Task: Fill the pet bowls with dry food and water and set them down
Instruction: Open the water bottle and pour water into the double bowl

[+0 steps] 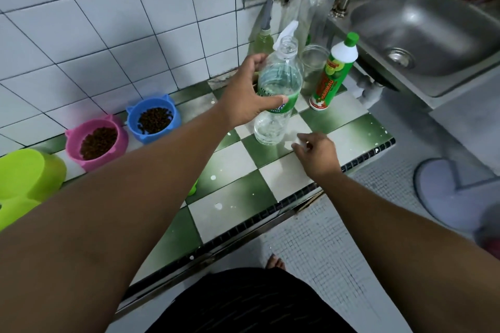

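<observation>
Left hand [244,92] is gripping the clear water bottle [278,84] around its green-label middle, fingers behind, thumb in front. Bottle is standing upright on the green-and-white checkered counter [243,189], neck uncapped, some water showing in the lower part. Right hand [316,155] is hovering just beside the bottle base, fingers curled down, with a small white piece [291,144] at the fingertips; too blurred to tell whether it is being pinched. Blue bowl [146,138] and pink bowl [92,163] are sitting side by side on the counter against the tiled wall, left of the bottle and well apart from it, each holding dark dry food [155,119]. A lime-green bowl [24,173] is sitting left of the pink one, partly cut off; its contents are not showing. Behind the bottle a glass jar [315,61] and a green-capped dish soap bottle [334,73] are standing, with a spray bottle [263,35] and tall green-capped bottles [305,0] against the wall. A steel sink [433,21] is lying to the right.
</observation>
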Demonstrator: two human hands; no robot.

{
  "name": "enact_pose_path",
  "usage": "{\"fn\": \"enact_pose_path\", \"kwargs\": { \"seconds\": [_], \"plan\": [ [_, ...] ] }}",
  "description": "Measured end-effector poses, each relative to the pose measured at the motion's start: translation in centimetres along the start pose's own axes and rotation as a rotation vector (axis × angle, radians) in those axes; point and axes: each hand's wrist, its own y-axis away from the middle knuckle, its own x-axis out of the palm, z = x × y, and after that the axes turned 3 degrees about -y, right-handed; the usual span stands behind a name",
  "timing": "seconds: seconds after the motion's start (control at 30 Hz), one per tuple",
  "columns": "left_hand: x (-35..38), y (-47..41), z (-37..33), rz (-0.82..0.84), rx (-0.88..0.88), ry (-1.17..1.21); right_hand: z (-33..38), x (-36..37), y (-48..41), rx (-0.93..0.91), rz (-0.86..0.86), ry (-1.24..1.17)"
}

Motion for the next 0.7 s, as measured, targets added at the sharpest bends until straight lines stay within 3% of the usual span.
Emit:
{"fn": "enact_pose_path", "kwargs": {
  "seconds": [0.13,0.23,0.43,0.7],
  "plan": [
    [0.1,-0.1,-0.2,0.011,-0.026,0.021,4.2,-4.1,-1.8,-0.017,-0.319,-0.263],
    [0.2,0.1,-0.1,0.006,-0.044,0.027,8.2,-6.8,-2.9,-0.141,-0.434,-0.477],
    [1.0,0.5,-0.3,-0.028,-0.087,0.041,13.6,-8.5,-4.5,-0.366,-0.404,-0.424],
    [1.1,0.9,-0.5,-0.053,-0.107,0.055,14.3,-8.4,-6.0,-0.383,-0.294,-0.295]
  ]
}}
